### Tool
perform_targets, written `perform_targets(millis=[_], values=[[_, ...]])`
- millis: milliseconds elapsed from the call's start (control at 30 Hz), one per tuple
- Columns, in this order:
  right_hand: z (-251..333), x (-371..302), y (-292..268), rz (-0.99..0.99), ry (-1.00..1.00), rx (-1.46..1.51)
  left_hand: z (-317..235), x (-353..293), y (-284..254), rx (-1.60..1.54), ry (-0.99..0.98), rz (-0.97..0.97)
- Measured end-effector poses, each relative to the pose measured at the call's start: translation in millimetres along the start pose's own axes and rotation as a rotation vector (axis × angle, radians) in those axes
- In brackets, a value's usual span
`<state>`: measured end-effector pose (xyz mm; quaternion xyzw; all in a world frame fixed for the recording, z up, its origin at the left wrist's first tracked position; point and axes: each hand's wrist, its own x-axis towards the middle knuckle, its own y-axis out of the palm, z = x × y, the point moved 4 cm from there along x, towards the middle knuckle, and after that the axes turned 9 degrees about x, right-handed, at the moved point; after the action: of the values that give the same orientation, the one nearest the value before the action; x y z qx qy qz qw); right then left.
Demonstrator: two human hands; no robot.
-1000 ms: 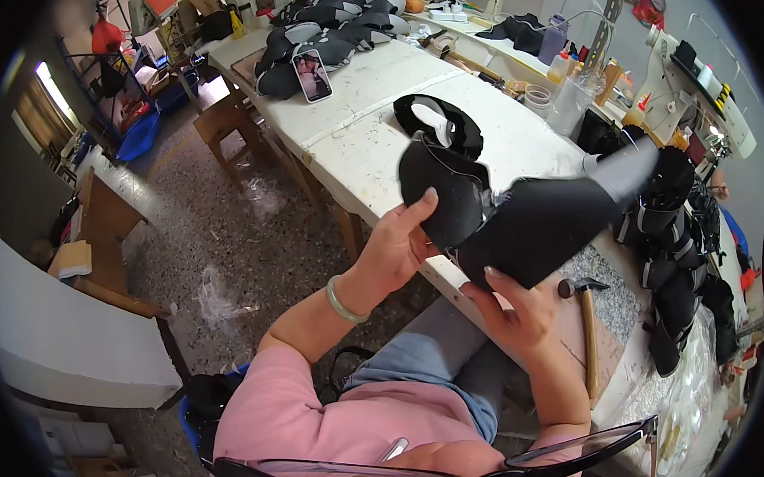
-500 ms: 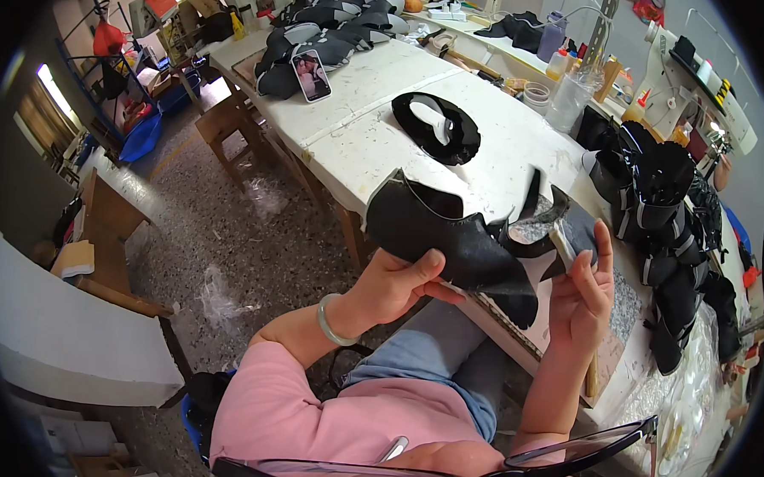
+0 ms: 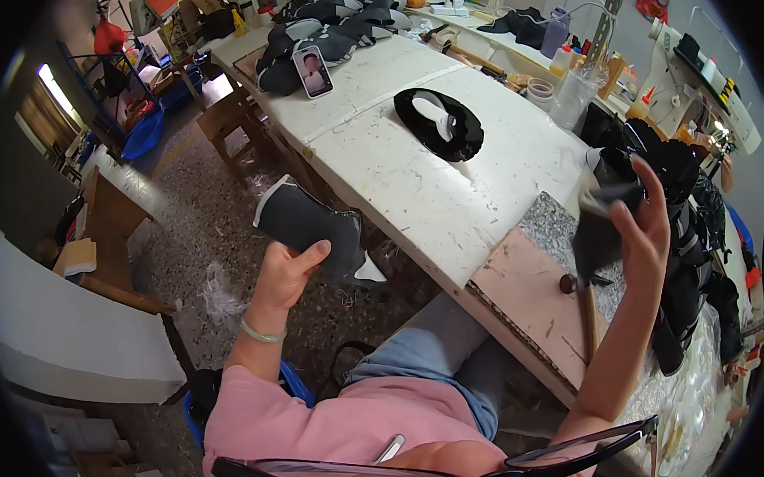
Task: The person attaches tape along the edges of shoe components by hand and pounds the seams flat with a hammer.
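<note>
My left hand (image 3: 288, 273) is closed on a dark grey shoe upper (image 3: 314, 231) with a whitish edge, thumb on top, held out over the floor left of the table. My right hand (image 3: 647, 224) is raised over the right end of the table and grips another dark shoe-upper piece (image 3: 599, 235), blurred by motion. Below it, a hammer (image 3: 590, 316) lies on a pinkish board (image 3: 525, 292), beside a speckled stone slab (image 3: 549, 224). Farther back on the white table (image 3: 401, 184) sits a glossy black oval piece (image 3: 455, 135) with a white insert.
A phone (image 3: 313, 72) leans against a heap of grey-black shoe uppers (image 3: 331, 40) at the far left of the table. Black uppers (image 3: 683, 277) are piled along the right edge, near clear plastic sheeting (image 3: 690, 405). Bottles (image 3: 563, 60) and a plastic tub (image 3: 540, 92) stand behind.
The dark pieces held together over the table are now apart. My left hand has moved left, past the table edge; my right hand has gone right and up, uncovering the hammer and board.
</note>
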<state>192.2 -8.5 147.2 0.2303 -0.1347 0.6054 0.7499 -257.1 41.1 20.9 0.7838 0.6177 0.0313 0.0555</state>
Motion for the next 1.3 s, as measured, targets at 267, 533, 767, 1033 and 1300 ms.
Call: perform_targets(millis=[267,533,767,1033,1300], values=[[-84,66,23,0.363,0.168,-1.054,11,-6,38,-0.386,0.121,-0.005],[-91,-70,143,0.438,0.361,-0.245,37,-34,92,0.167,0.244,0.208],[-99,-128,135,0.287,0.359,0.261,38,-42,116,0.373,0.289,0.520],[-110,-155,125,0.284,0.560,0.324,66,-44,128,-0.224,-0.121,0.327],[-109,-163,124,0.284,0.398,0.133,39,-55,133,0.160,0.060,0.204]])
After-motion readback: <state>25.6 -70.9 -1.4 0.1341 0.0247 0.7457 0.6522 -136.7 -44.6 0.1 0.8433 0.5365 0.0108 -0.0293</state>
